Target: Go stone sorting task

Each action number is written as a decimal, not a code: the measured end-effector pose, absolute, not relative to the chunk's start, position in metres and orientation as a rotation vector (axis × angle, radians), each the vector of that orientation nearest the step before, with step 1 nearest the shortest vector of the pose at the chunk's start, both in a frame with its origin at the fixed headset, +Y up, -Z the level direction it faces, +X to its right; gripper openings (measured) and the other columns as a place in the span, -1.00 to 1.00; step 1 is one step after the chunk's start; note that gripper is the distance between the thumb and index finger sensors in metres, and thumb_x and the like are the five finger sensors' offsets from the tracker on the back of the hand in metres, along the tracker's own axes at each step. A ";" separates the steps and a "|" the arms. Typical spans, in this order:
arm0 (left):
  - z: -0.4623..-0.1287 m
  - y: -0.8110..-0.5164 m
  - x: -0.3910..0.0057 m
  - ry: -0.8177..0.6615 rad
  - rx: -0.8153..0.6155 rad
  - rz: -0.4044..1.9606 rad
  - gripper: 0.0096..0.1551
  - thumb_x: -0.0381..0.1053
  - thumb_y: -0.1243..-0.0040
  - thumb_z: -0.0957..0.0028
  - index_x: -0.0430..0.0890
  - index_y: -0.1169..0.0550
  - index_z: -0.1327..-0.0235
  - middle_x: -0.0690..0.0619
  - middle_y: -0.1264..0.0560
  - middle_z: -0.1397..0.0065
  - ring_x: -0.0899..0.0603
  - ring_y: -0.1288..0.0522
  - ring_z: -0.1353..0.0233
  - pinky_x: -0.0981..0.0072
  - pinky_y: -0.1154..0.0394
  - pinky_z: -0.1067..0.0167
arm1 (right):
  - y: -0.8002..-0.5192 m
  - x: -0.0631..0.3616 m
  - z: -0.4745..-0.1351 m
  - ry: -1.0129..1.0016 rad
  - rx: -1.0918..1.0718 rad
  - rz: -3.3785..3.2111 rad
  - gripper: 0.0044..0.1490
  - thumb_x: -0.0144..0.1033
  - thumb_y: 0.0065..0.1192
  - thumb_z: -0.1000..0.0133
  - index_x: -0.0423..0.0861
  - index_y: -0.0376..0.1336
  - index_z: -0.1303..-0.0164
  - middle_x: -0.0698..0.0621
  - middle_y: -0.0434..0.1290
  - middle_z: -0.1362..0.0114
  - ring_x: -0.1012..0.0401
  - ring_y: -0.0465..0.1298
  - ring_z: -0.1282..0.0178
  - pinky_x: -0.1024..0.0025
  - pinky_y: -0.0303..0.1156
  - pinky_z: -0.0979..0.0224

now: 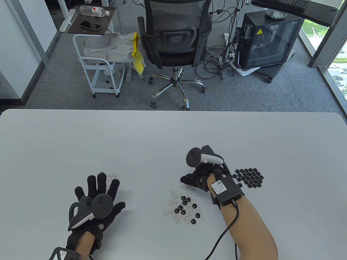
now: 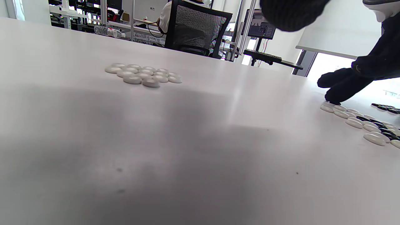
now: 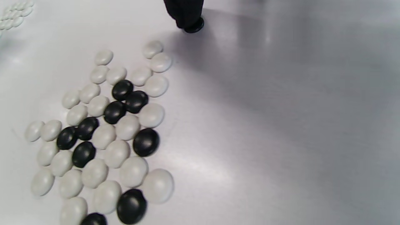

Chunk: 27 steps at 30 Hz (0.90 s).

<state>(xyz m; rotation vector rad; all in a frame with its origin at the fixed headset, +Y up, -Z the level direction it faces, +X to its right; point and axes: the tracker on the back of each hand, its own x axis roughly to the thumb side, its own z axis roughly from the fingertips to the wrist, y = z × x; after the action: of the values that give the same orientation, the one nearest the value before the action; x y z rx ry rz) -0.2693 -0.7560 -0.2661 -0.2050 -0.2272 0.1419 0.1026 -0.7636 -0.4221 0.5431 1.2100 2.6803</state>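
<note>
Your left hand (image 1: 96, 201) lies flat on the white worktop (image 1: 162, 135), fingers straight and spread, grip apart and holding nothing; its fingertips overlap the near edge of the white stone cluster (image 2: 143, 74), a tight patch of white pieces only. Centre of the worktop: the mixed pile (image 3: 106, 134), white and black stones jumbled together and touching, more white than black. Your right hand (image 1: 202, 176) sits at the far right edge of that pile, fingers curled down toward the surface; one fingertip (image 3: 187, 15) presses on a black stone (image 3: 195, 27) lying just apart from the pile. Whether that grip pinches the stone or only touches it, you cannot tell. Far right, just beside the right wrist: the black stone cluster (image 1: 248, 177), all black, packed close.
</note>
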 end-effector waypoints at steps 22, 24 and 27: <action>-0.268 -0.759 -0.266 -0.231 -0.228 0.118 -0.02 0.32 0.13 -0.24 -0.03 0.18 -0.74 -0.34 0.56 -0.63 -0.51 0.64 -0.48 -0.69 0.54 -0.07 | -0.758 0.221 -0.407 1.209 0.198 2.848 -0.16 0.09 -0.20 -0.30 -0.16 0.19 -0.67 -0.49 -0.43 -0.69 -0.49 -0.55 -0.51 -0.79 -0.46 -0.29; -0.268 -0.760 -0.265 -0.235 -0.227 0.118 -0.02 0.32 0.13 -0.24 -0.03 0.18 -0.74 -0.34 0.56 -0.63 -0.51 0.63 -0.48 -0.69 0.54 -0.07 | -0.757 0.224 -0.406 1.215 0.185 2.858 -0.16 0.09 -0.20 -0.30 -0.17 0.20 -0.67 -0.49 -0.43 -0.70 -0.49 -0.55 -0.50 -0.79 -0.46 -0.29; -0.268 -0.760 -0.263 -0.239 -0.226 0.113 -0.02 0.32 0.13 -0.24 -0.03 0.18 -0.74 -0.34 0.56 -0.63 -0.51 0.63 -0.48 -0.69 0.54 -0.07 | -0.757 0.230 -0.404 1.212 0.166 2.851 -0.16 0.09 -0.20 -0.31 -0.17 0.20 -0.67 -0.49 -0.43 -0.69 -0.49 -0.55 -0.50 -0.79 -0.45 -0.29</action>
<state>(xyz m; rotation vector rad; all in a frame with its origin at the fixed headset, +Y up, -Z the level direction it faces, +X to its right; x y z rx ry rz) -0.2626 -0.7598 -0.2676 -0.2262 -0.2391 0.1127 0.2296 -0.7573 -0.4043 0.1663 1.2118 2.8509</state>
